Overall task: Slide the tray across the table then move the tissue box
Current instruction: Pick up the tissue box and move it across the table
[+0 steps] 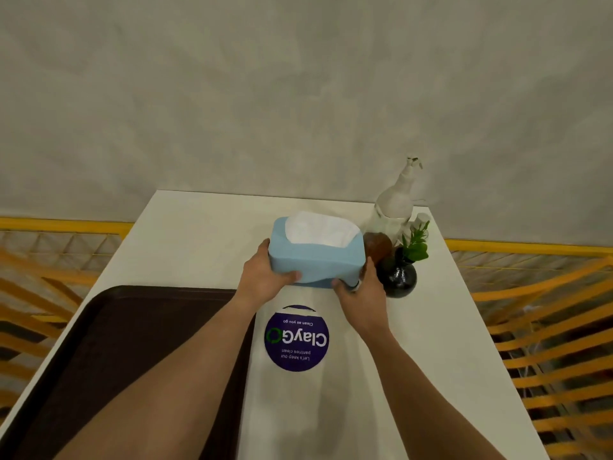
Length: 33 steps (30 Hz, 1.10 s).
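A light blue tissue box with white tissue showing at its top sits toward the far middle of the white table. My left hand grips its near left side and my right hand grips its near right corner. The box looks slightly raised at the front, though I cannot tell if it is off the table. A dark brown tray lies on the near left part of the table, partly under my left forearm.
Just right of the box stand a brown rounded object, a black vase with a green plant and a clear spray bottle. A round purple sticker marks the table. Yellow slatted frames flank both sides; a grey wall is behind.
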Each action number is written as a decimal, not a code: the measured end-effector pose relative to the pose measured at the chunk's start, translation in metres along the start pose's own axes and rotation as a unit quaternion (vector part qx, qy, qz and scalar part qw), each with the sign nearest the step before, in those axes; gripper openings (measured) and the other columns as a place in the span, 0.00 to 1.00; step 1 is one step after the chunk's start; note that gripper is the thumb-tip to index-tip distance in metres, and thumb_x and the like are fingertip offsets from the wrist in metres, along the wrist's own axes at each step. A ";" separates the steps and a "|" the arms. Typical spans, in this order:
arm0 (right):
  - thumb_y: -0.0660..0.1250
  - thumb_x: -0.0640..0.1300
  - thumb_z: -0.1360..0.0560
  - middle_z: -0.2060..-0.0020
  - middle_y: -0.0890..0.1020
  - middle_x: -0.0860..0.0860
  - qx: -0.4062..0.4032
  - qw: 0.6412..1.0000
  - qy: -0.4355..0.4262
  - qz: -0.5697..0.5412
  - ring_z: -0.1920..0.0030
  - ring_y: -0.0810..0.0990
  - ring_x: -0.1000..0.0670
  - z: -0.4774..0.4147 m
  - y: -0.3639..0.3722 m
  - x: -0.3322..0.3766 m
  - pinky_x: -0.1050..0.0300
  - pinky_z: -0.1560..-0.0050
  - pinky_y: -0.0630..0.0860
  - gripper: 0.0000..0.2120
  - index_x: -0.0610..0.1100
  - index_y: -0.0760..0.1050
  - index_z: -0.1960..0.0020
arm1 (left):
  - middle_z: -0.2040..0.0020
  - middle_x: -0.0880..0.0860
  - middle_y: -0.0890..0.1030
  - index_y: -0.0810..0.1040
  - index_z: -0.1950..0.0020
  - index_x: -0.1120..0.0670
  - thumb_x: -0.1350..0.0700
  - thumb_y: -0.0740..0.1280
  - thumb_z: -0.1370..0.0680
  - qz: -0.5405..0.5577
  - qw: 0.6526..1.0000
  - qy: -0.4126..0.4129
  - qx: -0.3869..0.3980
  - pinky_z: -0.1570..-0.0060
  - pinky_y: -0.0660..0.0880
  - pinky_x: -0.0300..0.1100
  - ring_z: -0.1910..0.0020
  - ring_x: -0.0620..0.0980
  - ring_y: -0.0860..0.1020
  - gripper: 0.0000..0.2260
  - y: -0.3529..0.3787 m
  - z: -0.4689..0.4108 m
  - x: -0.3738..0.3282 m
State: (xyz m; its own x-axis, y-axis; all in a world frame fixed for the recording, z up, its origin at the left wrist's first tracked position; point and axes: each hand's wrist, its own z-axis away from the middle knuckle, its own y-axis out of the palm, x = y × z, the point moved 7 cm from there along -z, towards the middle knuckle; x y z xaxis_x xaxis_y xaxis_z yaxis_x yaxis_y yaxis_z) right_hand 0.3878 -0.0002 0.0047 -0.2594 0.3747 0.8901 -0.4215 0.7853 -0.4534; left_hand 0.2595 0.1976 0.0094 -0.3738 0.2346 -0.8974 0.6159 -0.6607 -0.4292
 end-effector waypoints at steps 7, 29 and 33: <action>0.73 0.44 0.23 0.32 0.76 0.47 -0.021 0.999 0.022 0.015 0.32 0.76 0.43 -0.005 0.002 -0.004 0.43 0.33 0.75 0.30 0.46 0.65 0.25 | 0.44 0.45 0.78 0.72 0.30 0.50 0.52 0.81 0.34 0.009 1.000 0.001 -0.021 0.59 0.70 0.28 0.46 0.47 0.76 0.35 -0.001 0.004 0.000; 0.75 0.49 0.24 0.35 0.77 0.55 0.010 0.997 -0.073 -0.005 0.36 0.77 0.51 0.022 0.144 0.124 0.49 0.37 0.78 0.29 0.55 0.66 0.27 | 0.44 0.43 0.76 0.72 0.30 0.50 0.51 0.79 0.32 -0.021 0.993 0.075 -0.089 0.60 0.67 0.28 0.47 0.45 0.74 0.32 -0.207 0.010 0.027; 0.75 0.49 0.25 0.34 0.77 0.52 0.015 0.997 -0.076 0.002 0.35 0.77 0.48 0.033 0.185 0.146 0.45 0.35 0.77 0.30 0.53 0.66 0.26 | 0.44 0.44 0.77 0.72 0.31 0.50 0.51 0.80 0.32 -0.025 0.993 0.068 -0.097 0.56 0.71 0.35 0.47 0.46 0.75 0.32 -0.251 0.009 0.048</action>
State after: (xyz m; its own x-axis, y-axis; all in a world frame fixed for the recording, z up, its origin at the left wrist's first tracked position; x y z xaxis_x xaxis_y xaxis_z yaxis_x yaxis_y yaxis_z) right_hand 0.2431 0.1834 0.0494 -0.3891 0.2974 0.8718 -0.4455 0.7676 -0.4607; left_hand 0.0800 0.3684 0.0748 -0.3180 0.3658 -0.8747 0.7257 -0.4998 -0.4728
